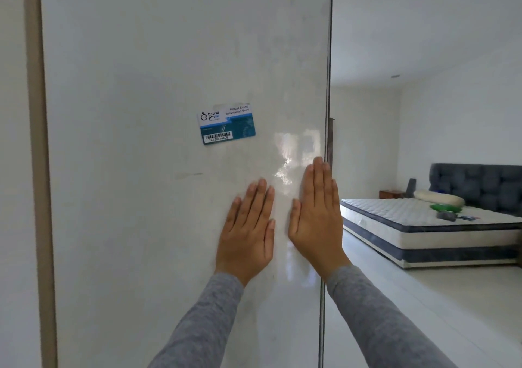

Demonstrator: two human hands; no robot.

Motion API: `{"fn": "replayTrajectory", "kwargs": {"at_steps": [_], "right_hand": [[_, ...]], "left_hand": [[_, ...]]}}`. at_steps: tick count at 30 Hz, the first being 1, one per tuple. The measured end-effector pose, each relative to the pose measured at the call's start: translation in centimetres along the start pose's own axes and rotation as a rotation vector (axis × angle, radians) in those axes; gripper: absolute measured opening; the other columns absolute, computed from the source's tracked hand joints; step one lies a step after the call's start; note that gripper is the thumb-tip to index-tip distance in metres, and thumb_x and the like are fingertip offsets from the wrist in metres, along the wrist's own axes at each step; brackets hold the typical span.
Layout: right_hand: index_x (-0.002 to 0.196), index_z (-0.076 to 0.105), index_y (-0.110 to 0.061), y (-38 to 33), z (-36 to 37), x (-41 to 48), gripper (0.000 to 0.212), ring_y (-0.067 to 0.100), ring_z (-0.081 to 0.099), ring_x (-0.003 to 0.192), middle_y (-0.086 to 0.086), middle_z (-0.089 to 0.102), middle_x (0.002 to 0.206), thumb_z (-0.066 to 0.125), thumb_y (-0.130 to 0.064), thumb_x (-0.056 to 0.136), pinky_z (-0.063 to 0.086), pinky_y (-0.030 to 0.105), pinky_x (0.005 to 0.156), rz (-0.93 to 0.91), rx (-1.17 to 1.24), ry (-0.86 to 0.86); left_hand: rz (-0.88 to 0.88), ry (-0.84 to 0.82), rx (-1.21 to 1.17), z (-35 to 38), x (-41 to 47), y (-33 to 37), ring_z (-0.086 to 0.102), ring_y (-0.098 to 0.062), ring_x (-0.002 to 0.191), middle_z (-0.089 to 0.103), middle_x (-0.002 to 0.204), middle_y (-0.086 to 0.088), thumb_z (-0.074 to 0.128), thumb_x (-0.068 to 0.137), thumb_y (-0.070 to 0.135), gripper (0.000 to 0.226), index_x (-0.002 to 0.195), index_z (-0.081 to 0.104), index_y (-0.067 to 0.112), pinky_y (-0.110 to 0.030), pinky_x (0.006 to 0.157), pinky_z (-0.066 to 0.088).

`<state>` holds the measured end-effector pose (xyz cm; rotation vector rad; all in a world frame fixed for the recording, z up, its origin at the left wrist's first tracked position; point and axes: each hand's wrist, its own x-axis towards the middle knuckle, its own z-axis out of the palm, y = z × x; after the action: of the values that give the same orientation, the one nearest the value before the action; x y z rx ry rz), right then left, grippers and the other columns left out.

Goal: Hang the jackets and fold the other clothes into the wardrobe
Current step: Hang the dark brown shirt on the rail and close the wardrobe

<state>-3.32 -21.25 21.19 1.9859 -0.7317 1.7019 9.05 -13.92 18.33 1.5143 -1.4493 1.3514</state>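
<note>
The left hand (247, 232) and right hand (316, 220) are pressed flat, fingers straight, on the wardrobe door (169, 226), which fills the left and centre of the frame. Its tall free edge runs vertically along the right hand's outer side, so that hand is judged nearer.

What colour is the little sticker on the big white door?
The rectangular sticker is blue and white, with a black barcode. It shows best in the head view.

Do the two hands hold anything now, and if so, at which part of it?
Nothing is held. The left hand and the right hand lie flat, fingers straight, against the white door near its right edge.
</note>
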Motion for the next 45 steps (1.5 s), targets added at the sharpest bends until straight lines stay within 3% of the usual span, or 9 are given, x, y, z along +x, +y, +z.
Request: {"fn": "replayTrajectory", "kwargs": {"at_steps": [13,18,21,26,29,33,37,41,45], "right_hand": [[0.147,0.019,0.003,-1.1,-2.6,0.2,0.061,0.025,0.009,0.146,0.016,0.012,0.157,0.041,-0.013,0.093,0.011,0.032,0.116,0.083,0.001,-0.225],[0.143,0.031,0.005,-1.7,-4.9,-1.8,0.067,0.031,0.025,0.142,0.018,0.025,0.153,0.053,-0.002,0.08,0.028,0.04,0.114,0.104,0.017,-0.393],[0.139,0.038,0.003,-2.5,-7.2,-3.3,0.063,0.031,0.026,0.141,0.016,0.031,0.151,0.05,-0.003,0.077,0.028,0.044,0.114,0.09,0.0,-0.522],[0.146,0.029,-0.014,-2.5,-12.7,-5.6,0.062,0.024,0.027,0.141,0.003,0.025,0.155,0.049,-0.007,0.088,0.029,0.039,0.114,0.199,0.126,-0.548],[0.145,0.028,-0.01,-2.1,-16.3,-6.6,0.054,0.02,0.017,0.145,0.004,0.021,0.156,0.045,-0.013,0.094,0.015,0.032,0.116,0.191,0.037,-0.637],[0.142,0.035,-0.011,0.7,-21.7,-6.7,0.049,0.019,0.027,0.141,0.005,0.033,0.151,0.043,-0.018,0.095,0.019,0.029,0.115,0.207,-0.028,-0.664],[0.139,0.037,-0.007,5.4,-26.6,-7.0,0.045,0.022,0.022,0.143,0.009,0.028,0.153,0.041,-0.017,0.096,0.013,0.034,0.117,0.221,-0.066,-0.707],[0.124,0.051,-0.003,12.0,-29.8,-7.1,0.037,0.029,0.043,0.125,0.011,0.045,0.139,0.046,-0.01,0.088,0.033,0.037,0.105,0.242,-0.072,-0.676],[0.128,0.05,-0.005,20.2,-32.6,-7.0,0.041,0.03,0.047,0.119,0.01,0.048,0.135,0.044,-0.01,0.088,0.034,0.037,0.102,0.227,-0.086,-0.664]], "left_hand": [[-0.022,-0.319,-0.001,-3.5,0.6,-0.1,0.012,-0.02,0.145,0.011,0.158,-0.006,0.028,0.094,0.028,0.059,0.149,0.018,0.009,-0.037,0.116,0.015],[-0.012,-0.57,0.01,-7.4,-0.1,0.7,-0.009,-0.016,0.146,-0.022,0.15,0.002,-0.013,0.079,0.04,0.075,0.149,-0.007,0.014,-0.032,0.115,-0.007],[-0.116,-0.623,-0.001,-10.1,-1.3,1.9,-0.011,-0.015,0.145,-0.017,0.156,0.0,0.003,0.097,0.037,0.058,0.15,-0.006,0.015,-0.032,0.115,-0.009],[-0.203,-0.629,-0.144,-14.1,-3.9,6.1,-0.012,-0.014,0.145,-0.012,0.158,-0.001,0.02,0.102,0.034,0.058,0.15,-0.005,0.014,-0.03,0.115,-0.008],[-0.232,-0.645,-0.196,-15.9,-5.3,8.3,-0.012,-0.013,0.145,-0.01,0.158,0.0,0.021,0.102,0.035,0.057,0.15,-0.003,0.014,-0.026,0.112,-0.011],[-0.25,-0.672,-0.261,-17.4,-5.0,12.4,-0.01,-0.014,0.145,-0.008,0.159,-0.001,0.02,0.103,0.035,0.056,0.15,-0.001,0.013,-0.029,0.116,-0.007],[-0.248,-0.625,-0.33,-18.1,-3.3,17.8,-0.008,-0.012,0.146,-0.006,0.159,0.0,0.022,0.102,0.036,0.057,0.151,0.001,0.014,-0.027,0.115,-0.006],[-0.242,-0.561,-0.376,-16.6,-0.9,24.1,-0.009,-0.01,0.145,-0.007,0.159,0.002,0.022,0.103,0.035,0.057,0.151,0.001,0.014,-0.025,0.114,-0.006],[-0.234,-0.535,-0.384,-12.5,1.4,32.0,-0.01,-0.013,0.145,-0.007,0.159,-0.001,0.02,0.102,0.034,0.057,0.151,0.0,0.012,-0.028,0.116,-0.006]]}}
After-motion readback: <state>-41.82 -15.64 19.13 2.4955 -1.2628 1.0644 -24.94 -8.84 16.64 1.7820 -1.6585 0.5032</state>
